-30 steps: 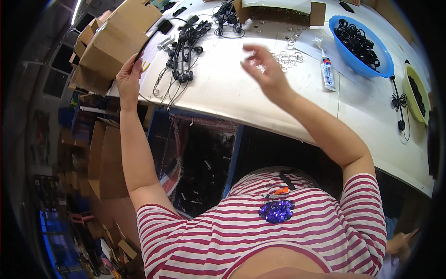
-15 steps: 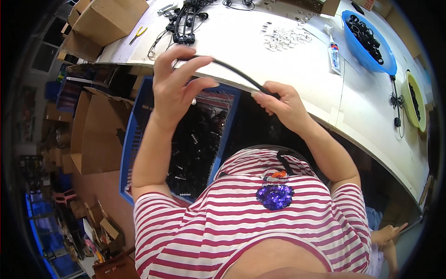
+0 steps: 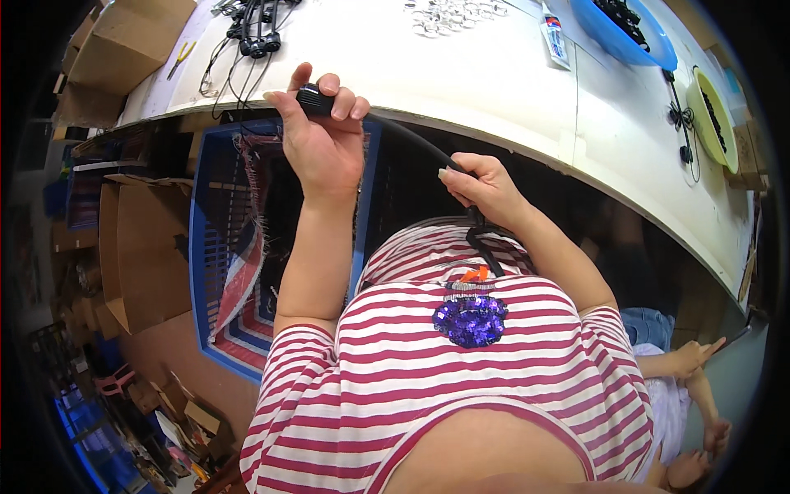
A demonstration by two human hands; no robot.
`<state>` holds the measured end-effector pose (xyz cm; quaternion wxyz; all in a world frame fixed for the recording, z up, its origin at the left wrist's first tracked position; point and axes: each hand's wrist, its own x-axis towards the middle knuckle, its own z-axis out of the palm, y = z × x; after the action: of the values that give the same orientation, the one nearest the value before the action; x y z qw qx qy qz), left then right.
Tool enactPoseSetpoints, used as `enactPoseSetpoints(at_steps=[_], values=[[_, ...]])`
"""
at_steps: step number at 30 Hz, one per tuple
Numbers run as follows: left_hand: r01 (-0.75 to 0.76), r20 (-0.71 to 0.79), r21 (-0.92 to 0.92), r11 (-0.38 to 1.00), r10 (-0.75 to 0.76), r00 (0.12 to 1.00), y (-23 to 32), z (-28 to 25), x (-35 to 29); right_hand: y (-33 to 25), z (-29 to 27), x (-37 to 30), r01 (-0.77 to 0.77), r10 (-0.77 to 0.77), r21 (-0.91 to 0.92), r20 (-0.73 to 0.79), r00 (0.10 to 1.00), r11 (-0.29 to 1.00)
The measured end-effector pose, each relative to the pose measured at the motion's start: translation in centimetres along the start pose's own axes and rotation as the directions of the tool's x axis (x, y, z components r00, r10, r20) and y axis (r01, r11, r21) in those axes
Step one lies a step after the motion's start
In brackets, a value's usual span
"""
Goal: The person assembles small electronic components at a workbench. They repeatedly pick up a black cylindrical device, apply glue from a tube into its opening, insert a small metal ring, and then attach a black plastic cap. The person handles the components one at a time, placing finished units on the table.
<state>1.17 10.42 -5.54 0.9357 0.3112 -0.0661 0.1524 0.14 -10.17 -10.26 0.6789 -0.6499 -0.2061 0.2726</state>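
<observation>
Beside one white table (image 3: 494, 90), one black cord (image 3: 411, 142) is being pinched by fingers of the right hand (image 3: 491, 188); one ribbed knob (image 3: 315, 100) is being gripped by fingers of the left hand (image 3: 326, 155).

Wearer's hands: 1 left hand (image 3: 326, 156), 1 right hand (image 3: 494, 191). 1 black cable (image 3: 414, 140), 1 ribbed end piece (image 3: 314, 100), 1 blue basin (image 3: 646, 57), 1 yellow basin (image 3: 699, 107), 1 squeeze tube (image 3: 555, 39), 1 pliers (image 3: 180, 60), 1 blue crate (image 3: 198, 255). Clear rings (image 3: 448, 18): too many to count.
</observation>
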Motion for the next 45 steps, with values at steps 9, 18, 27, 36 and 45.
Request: enactPoseSetpoints(at_steps=[9, 18, 27, 36, 45], values=[[0.018, 0.066, 0.105, 0.994, -0.025, 0.998, -1.0, 0.5, -1.8, 1.5, -0.9, -0.2, 0.121, -0.131, -0.282, -0.019, 0.991, 0.952], [-0.175, 0.165, 0.220, 0.960, 0.141, 0.976, 1.0, 0.6, -1.3, 8.4, -3.1, -0.1, -0.083, 0.066, -0.525, -0.052, 0.996, 0.847], [-0.064, 0.213, 0.291, 0.955, 0.000, 0.977, 0.3, -0.1, -1.3, 12.4, -3.8, -0.9, 0.116, -0.025, -0.735, 0.133, 0.991, 0.668], [0.221, 0.235, 0.418, 0.881, -0.340, 0.911, -5.0, -1.0, -4.3, -5.8, -0.3, 1.3, 0.445, -0.698, -0.757, -0.022, 0.715, 0.479], [0.336, 0.166, 0.623, 0.707, -0.539, 0.826, -7.8, -3.0, -6.7, -3.0, -0.5, 3.8, 0.195, -0.332, -0.624, -0.109, 0.937, 0.757]])
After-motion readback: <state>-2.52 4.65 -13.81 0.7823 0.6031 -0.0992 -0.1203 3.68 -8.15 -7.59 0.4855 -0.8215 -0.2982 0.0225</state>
